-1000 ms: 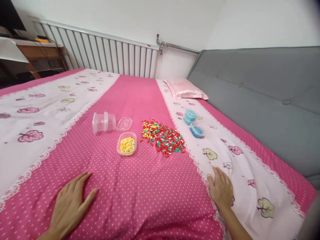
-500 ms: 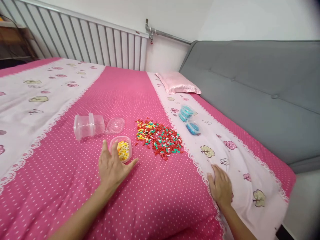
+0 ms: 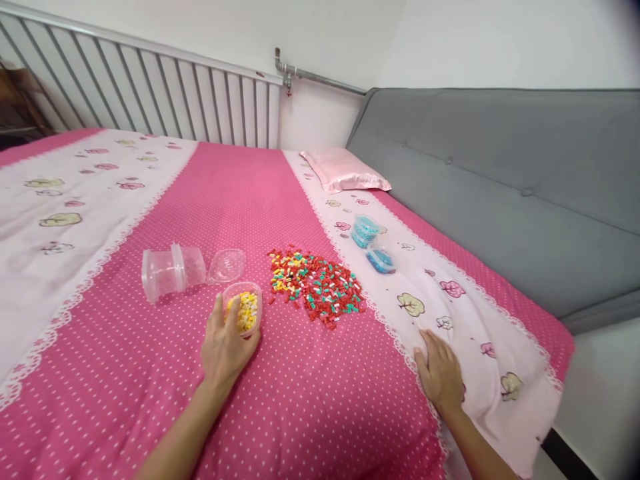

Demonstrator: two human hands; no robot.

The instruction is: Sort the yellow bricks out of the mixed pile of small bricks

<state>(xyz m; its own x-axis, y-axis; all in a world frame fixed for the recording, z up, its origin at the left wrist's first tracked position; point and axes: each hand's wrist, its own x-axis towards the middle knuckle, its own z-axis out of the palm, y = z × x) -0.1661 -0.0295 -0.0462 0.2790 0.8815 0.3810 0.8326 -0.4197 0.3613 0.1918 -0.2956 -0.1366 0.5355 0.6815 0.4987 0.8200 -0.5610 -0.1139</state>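
My left hand (image 3: 227,343) is closed around the near side of a small clear plastic container (image 3: 259,308), thumb at the right and fingers at the left and over the rim. Yellow and white small pieces (image 3: 247,310) fill part of it. My right hand (image 3: 440,373) lies flat on the white strip of the bedspread, fingers stretched out, holding nothing. Between the hands, farther off, spreads a loose pile of small red, green, yellow and white pieces (image 3: 320,283). A clear lid (image 3: 227,266) lies just behind the container.
Clear nested containers (image 3: 173,270) lie on their side at the left. Lidded tubs with light blue pieces (image 3: 365,230) and darker blue pieces (image 3: 381,259) stand right of the pile. A pink pillow (image 3: 345,170) rests by the grey headboard (image 3: 500,173). A radiator (image 3: 150,87) lines the wall.
My left hand has closed from a wide spread onto the container, which now sits slightly tilted. My right hand has stayed in place. The view has shifted a little.
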